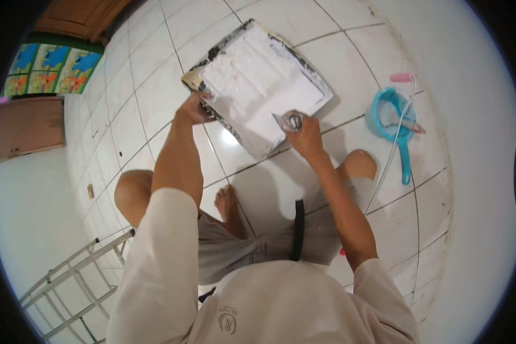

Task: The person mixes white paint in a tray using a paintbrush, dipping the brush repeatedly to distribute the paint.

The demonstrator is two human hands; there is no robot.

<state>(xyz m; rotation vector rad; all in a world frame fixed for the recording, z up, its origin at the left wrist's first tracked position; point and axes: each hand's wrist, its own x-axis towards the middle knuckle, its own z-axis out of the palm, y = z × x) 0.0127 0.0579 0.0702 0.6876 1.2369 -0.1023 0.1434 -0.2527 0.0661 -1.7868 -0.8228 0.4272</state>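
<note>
A paint tray (322,90) holding white paint lies on the tiled floor before me, its rim crusted with dark and white smears. My left hand (196,108) grips the tray's left edge, with the fingers partly hidden under it. Over the tray's near right part, my right hand (305,135) is closed round a paint-smeared hand tool (293,120). The tool has a rounded end and a narrow grey edge pointing left; its exact kind is unclear. I squat with the tray just beyond my knees.
To the right stands a blue dipper (405,160) with a paint-coated brush (410,124) in it. A pink roller (401,77) on a long white rod (391,157) lies across it. A metal ladder (77,275) is at lower left; a white wall (476,189) runs along the right.
</note>
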